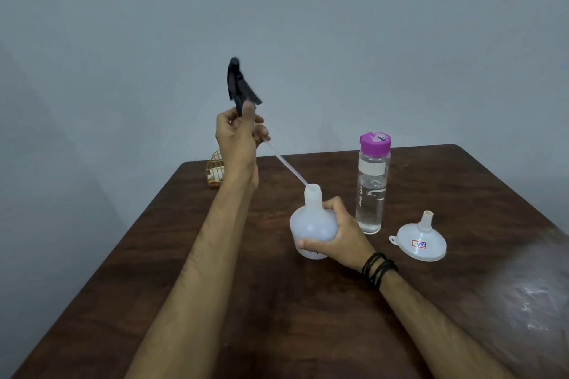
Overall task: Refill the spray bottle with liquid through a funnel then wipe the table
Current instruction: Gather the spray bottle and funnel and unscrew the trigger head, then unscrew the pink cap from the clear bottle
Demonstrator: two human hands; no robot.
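My right hand (335,235) grips the round white spray bottle (311,224), which stands on the brown table (277,301) with its neck uncovered. My left hand (238,135) is raised above the table and holds the black spray head (238,83). The head's thin clear tube (286,164) slants down and its tip is just at the bottle's mouth. A clear water bottle (371,184) with a purple cap stands upright right of the spray bottle. A white funnel (420,240) lies mouth down on the table, spout up, further right.
A small gold wire ornament (215,171) with something white inside sits near the table's far left edge. A pale shiny patch (529,295) shows at the table's right side. A plain grey wall stands behind.
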